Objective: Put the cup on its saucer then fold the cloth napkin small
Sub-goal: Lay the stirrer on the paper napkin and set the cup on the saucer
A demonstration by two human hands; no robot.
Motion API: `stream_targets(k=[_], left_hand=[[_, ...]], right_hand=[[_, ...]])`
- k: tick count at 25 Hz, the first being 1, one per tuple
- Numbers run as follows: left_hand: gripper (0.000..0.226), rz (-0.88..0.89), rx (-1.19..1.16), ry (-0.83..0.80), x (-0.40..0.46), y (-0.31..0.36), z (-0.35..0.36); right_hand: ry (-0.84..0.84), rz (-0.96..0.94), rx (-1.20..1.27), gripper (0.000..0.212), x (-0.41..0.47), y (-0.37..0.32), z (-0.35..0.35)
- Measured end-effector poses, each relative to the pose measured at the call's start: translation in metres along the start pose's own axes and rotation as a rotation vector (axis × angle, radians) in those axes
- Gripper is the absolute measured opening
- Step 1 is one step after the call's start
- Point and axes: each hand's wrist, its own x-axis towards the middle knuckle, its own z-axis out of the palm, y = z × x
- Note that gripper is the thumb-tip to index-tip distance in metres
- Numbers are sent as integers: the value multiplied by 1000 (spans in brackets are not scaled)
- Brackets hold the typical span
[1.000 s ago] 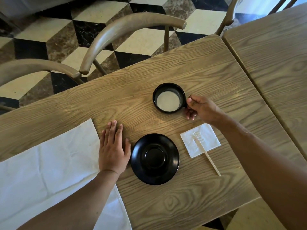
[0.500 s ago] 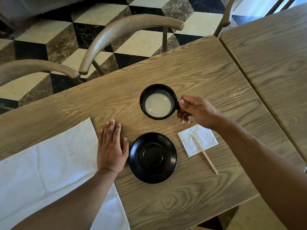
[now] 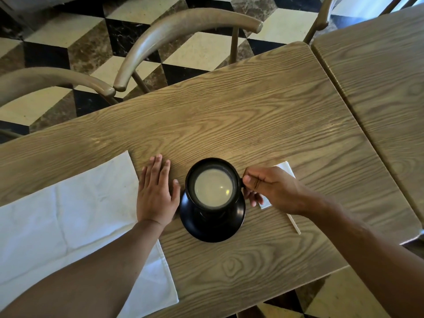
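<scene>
Right hand (image 3: 273,189) pinches the handle of the full cup (image 3: 213,187), over the black saucer's (image 3: 213,230) far part; contact cannot be confirmed. Recommend lowering level and centring before release. Left hand (image 3: 156,193) lies flat and empty on the desk (image 3: 252,111), between saucer and cloth napkin (image 3: 68,216).
</scene>
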Motion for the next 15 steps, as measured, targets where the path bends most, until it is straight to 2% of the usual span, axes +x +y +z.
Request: stream_targets(k=[8,15], left_hand=[[68,-23,-13,-73,1,0,-2],[64,-24,-33,-52,2,-3,4]], right_hand=[[-68,48,-40,30,-12,5,20],[-83,42,-83,31,-13,10,26]])
